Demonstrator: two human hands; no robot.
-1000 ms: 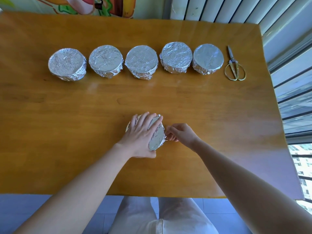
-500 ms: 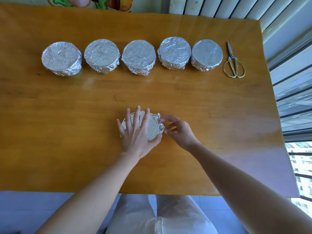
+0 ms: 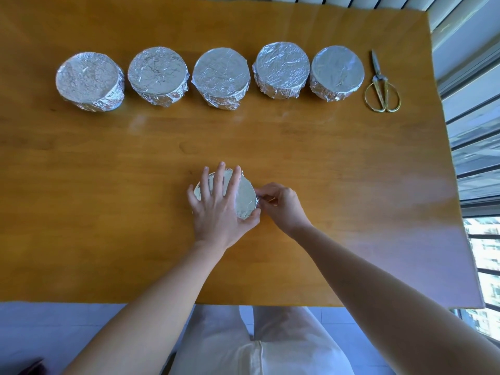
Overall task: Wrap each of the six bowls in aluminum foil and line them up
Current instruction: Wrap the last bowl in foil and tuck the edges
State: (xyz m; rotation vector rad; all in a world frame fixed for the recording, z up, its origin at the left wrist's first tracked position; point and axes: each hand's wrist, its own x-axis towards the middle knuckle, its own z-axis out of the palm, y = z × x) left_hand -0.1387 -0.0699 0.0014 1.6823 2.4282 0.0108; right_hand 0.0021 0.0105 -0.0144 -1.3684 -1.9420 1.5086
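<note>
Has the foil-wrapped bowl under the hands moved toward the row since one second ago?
No. The foil-wrapped bowl stays opposite the third lined-up bowl, equally far from it.

Bright daylight from the window [image 3: 476, 147] at right washes the table [image 3: 405, 201] edge pale; the foil [image 3: 221, 71] glints; wide-angle distortion curves the borders.

Looks like a home, wooden dining-style table [image 3: 81, 239] beside a barred window [image 3: 481, 185], apartment blocks [image 3: 484, 239] visible outside, pale tiled floor [image 3: 54, 328] below, gold-handled household scissors [image 3: 382, 87] and foil-wrapped bowls [image 3: 221, 77] on the tabletop
</note>
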